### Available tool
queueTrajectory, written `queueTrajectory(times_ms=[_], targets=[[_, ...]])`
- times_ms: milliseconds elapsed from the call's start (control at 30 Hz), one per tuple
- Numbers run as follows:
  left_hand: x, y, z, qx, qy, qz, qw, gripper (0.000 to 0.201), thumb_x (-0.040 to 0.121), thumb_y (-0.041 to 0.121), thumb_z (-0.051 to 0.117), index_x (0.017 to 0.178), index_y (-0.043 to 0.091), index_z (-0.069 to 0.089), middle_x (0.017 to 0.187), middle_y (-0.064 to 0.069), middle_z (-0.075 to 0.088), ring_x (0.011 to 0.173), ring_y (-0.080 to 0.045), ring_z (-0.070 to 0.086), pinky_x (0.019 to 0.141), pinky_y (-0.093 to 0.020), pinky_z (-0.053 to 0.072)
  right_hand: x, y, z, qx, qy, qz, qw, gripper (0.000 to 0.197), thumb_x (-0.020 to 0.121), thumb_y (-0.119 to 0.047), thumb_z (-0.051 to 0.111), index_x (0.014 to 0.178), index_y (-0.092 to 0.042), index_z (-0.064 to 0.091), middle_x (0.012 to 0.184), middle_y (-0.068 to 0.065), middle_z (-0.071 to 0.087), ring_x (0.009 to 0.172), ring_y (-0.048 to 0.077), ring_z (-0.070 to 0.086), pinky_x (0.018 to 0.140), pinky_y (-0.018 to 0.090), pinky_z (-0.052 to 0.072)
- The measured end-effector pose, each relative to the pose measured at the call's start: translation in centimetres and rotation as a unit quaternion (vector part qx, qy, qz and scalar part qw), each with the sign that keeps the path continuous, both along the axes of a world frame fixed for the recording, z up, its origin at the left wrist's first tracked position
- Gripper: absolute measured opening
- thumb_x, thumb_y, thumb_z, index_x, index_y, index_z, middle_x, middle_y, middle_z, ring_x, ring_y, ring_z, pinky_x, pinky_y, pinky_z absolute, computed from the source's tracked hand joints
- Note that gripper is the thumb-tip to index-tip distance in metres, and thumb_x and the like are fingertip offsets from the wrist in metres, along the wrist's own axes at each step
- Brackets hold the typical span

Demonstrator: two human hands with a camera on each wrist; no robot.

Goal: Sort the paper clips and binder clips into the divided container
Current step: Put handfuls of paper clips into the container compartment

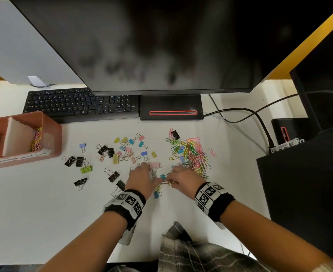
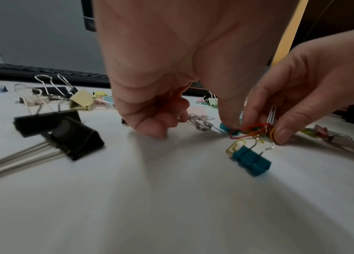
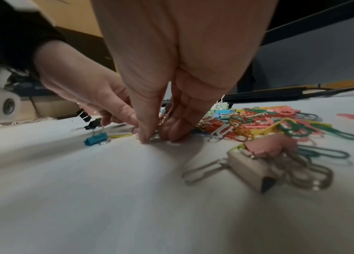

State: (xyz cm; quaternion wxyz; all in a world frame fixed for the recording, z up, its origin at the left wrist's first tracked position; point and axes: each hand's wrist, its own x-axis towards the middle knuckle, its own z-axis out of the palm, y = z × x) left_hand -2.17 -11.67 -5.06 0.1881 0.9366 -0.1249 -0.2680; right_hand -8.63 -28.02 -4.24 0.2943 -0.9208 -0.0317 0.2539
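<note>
Head view: white desk [image 1: 181, 222]; left hand [image 1: 141, 178] and right hand [image 1: 183, 180] meet low at centre over a small bunch of paper clips [image 1: 169, 182]. Loose paper-clip heap [image 1: 191, 154] just right of the hands; binder clips [image 1: 110, 152] scattered left and centre; divided container [image 1: 49, 138] well apart at far left, some paper clips already in one compartment. Open desk lies between hands and container; keyboard [image 1: 79, 105] borders the rear. Left wrist view: left hand [image 2: 160, 96] curled, thumb tip pressing a small teal binder clip [image 2: 225, 128] to the desk; right hand [image 2: 297, 96] pinches the tangled clip bunch [image 2: 256, 131]; second teal binder clip [image 2: 251, 160] just in front. Right wrist view: right fingertips [image 3: 147, 135] closed on the bunch against the desk; heap [image 3: 280, 122] to the right. Handling, judged: paper clips light, thin, springy, slippery, prone to interlocking, best pinched several together at the loops; binder clips stiffer, best taken by the body or wire handles.
</note>
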Motion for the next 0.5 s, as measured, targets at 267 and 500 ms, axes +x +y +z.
queueTrajectory(times_ms=[267,500], targets=[[1.6,0.7,-0.3,0.011,-0.014,-0.025,1.000,0.024,0.086,0.025,0.059,0.105,0.009,0.057,0.106,-0.011,0.061,0.099,-0.029,0.057,0.084,-0.038,0.047,0.9,0.3,-0.9,-0.034,-0.006,0.026,0.999,0.020,0.092,-0.014,0.052,0.104,-0.005,0.066,0.109,0.013,0.048,0.094,0.030,0.055,0.076,0.028,0.040],[2.2,1.5,-0.2,0.024,0.005,-0.064,0.998,0.019,0.089,0.024,0.055,0.093,0.006,0.059,0.103,-0.009,0.052,0.087,-0.023,0.055,0.084,-0.033,0.046,0.6,0.2,-1.2,-0.034,-0.052,0.016,0.998,0.016,0.089,-0.012,0.058,0.097,-0.002,0.068,0.106,0.013,0.047,0.087,0.029,0.055,0.082,0.033,0.049]])
